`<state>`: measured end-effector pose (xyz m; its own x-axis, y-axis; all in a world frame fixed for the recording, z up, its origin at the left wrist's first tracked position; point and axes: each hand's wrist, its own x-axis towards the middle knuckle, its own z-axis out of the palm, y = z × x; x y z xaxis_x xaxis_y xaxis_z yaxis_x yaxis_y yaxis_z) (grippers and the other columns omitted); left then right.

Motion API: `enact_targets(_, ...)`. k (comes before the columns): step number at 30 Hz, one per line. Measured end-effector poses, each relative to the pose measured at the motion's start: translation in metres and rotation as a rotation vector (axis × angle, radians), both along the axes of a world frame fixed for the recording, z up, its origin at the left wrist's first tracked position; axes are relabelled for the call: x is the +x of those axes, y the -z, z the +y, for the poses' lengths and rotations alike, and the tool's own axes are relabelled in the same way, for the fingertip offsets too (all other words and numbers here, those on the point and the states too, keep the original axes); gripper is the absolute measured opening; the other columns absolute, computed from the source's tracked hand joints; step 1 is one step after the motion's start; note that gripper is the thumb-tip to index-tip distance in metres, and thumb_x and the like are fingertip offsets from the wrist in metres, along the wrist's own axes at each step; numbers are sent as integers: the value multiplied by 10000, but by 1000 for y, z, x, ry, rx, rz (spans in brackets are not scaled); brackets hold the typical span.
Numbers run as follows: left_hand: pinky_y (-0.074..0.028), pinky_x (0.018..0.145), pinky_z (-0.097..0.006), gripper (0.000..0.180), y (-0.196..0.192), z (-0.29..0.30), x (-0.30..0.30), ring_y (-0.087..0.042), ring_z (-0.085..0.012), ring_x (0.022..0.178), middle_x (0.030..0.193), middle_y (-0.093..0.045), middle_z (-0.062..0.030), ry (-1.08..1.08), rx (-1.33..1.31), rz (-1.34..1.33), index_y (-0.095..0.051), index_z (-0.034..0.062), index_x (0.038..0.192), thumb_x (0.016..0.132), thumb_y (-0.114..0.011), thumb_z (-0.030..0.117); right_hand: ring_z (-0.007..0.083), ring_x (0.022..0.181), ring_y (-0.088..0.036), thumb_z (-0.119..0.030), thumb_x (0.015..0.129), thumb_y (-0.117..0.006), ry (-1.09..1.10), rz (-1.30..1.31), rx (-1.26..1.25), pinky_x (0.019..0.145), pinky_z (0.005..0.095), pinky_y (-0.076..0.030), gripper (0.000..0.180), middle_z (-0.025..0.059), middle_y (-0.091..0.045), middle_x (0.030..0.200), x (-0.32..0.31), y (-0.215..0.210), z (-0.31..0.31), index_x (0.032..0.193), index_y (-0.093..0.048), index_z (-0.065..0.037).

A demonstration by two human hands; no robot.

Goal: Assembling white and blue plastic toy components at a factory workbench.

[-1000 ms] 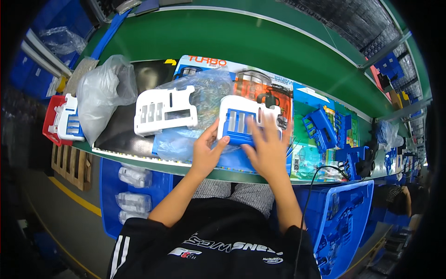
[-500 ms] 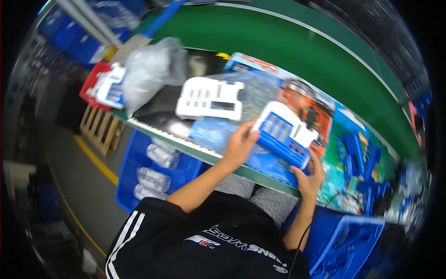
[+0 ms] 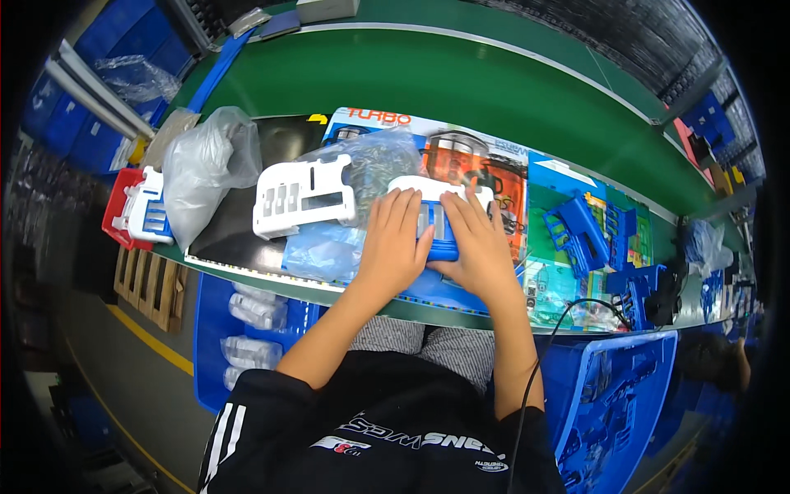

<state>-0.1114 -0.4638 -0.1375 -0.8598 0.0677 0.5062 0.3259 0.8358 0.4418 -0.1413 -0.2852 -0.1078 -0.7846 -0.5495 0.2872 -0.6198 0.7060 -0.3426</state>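
Note:
Both my hands are on a white-and-blue plastic panel (image 3: 444,249) at the near edge of the bench. My left hand (image 3: 392,240) covers its left side, fingers stretched over the top and thumb by the blue front strip. On the other side, my right hand (image 3: 477,245) grips it likewise, fingers over the white part and thumb at the near edge. The hands hide most of the panel. To its left a white plastic panel (image 3: 337,177) with slots and a rectangular cut-out lies separately, partly beside a clear plastic bag (image 3: 383,160).
A filled translucent bag (image 3: 202,177) stands left, beside a red bin (image 3: 123,185) holding another panel. Several blue plastic frames (image 3: 576,230) lie right. A black cable (image 3: 539,362) runs past my right arm. Blue crates (image 3: 202,346) flank me below the green bench.
The white-and-blue panel has gone from tilted and raised in my hands to lying lower and straighter. My fingers have moved onto its top. The view has shifted.

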Motion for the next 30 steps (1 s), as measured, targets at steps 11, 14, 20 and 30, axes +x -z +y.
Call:
enact_targets(11,-355,1118,-536,392,15,4,-17,-563,-354,1145,1161,-620,-189,58,-36,114,-612,-45,1210,845,-580,94,339,1314,-480,-222,540,-903,-82,74,30,1180,545,-309,916,163,-530,1286,-8,4,-14,1327,-519,47)
enact_targets(14,-347,1119,-538,387,17,6,-19,-567,-349,1138,1148,-625,-187,61,-27,127,-616,-34,1207,844,-576,96,363,1239,-513,-157,523,-884,-101,55,-54,1168,536,-343,874,189,-538,1198,-12,8,-16,1288,-533,78)
enact_targets(20,-341,1072,-555,373,3,0,-34,-533,-352,1147,1158,-598,-149,33,-31,126,-639,94,1224,858,-623,164,349,1111,-542,-229,606,-876,150,115,-114,1083,512,-390,792,179,-552,1115,9,6,-21,1274,-553,49)
enact_targets(30,-412,1090,-469,488,-17,-17,-67,-509,-393,1276,1291,-576,-187,620,51,-260,-643,190,1288,853,-740,388,320,999,-591,-131,765,-813,164,77,-307,884,430,-469,367,127,-646,1016,29,15,34,1091,-685,-23)
